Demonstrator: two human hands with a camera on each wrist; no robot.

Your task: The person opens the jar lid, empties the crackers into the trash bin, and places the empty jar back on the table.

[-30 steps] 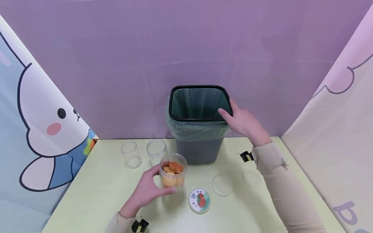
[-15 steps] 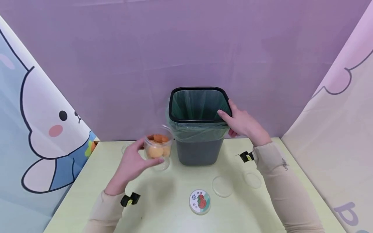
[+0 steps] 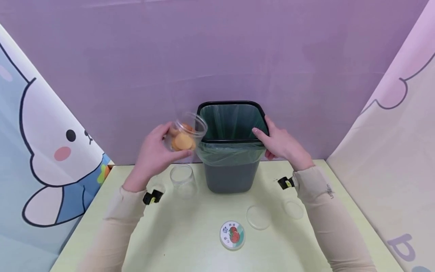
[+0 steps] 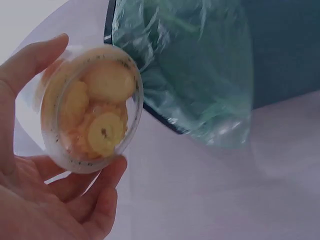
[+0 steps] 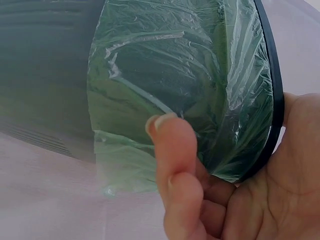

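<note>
Near edge of table [image 3: 190, 245], in front of bin: printed lid [image 3: 232, 235], then two clear lids [image 3: 259, 217] a bit to its rt. Empty clear jar [image 3: 182, 177] stands just left of bin's base. Left hand [image 3: 154, 153] – fingers curled round a snack jar [image 3: 184, 133], tilted, mouth toward bin's left rim, held above the table; contents look like round orange crackers, prob. Bin [image 3: 232, 143] w/ green liner – right hand [image 3: 282, 145] grips its right rim, thumb inside.

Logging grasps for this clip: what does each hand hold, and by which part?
Left hand grips the clear jar of biscuits round its side wall. Right hand holds the lined bin at its right rim corner.
</note>
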